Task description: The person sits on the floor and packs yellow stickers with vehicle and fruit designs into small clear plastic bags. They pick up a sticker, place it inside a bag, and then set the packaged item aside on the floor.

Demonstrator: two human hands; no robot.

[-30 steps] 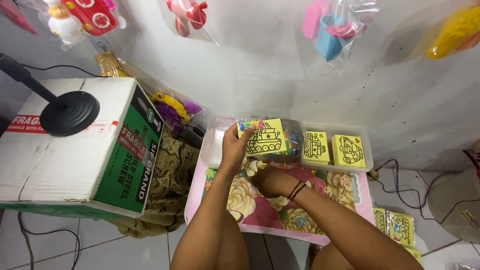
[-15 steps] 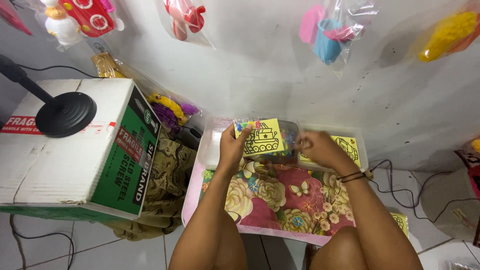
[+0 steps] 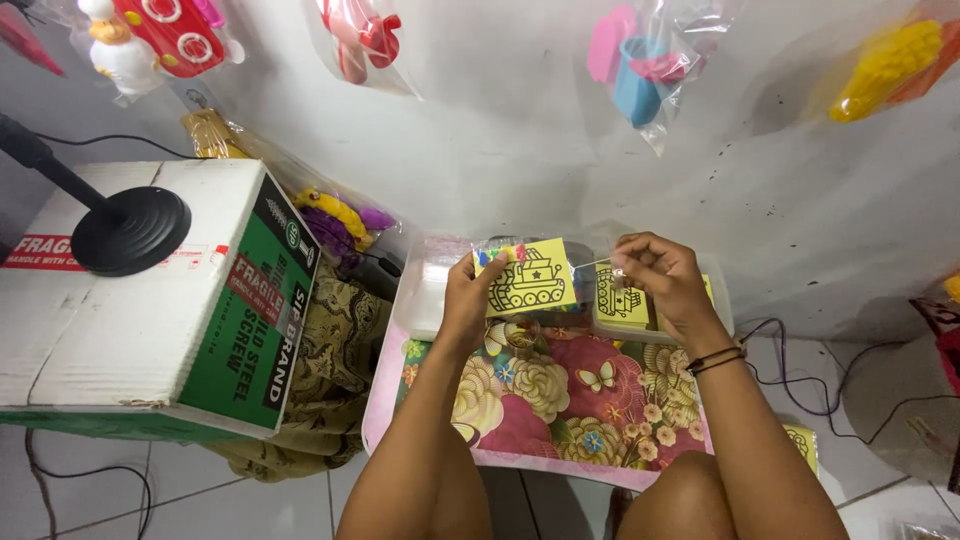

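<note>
Left hand (image 3: pixel 470 295) fingers grip a yellow tank card (image 3: pixel 530 280); right hand (image 3: pixel 665 280) fingers pinch a clear sleeve (image 3: pixel 612 285) that may slip.

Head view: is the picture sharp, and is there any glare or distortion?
Head view: the yellow tank card in the left hand is sharp; the clear toy bags on the wall show soft glare; the cardboard box edges bow from wide-angle distortion; light is even, with faint shadows.

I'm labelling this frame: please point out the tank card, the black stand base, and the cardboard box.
tank card (image 3: pixel 530 280), head view, on its printed face
black stand base (image 3: pixel 130 230), head view, on its round top
cardboard box (image 3: pixel 100 320), head view, on its white top
</note>
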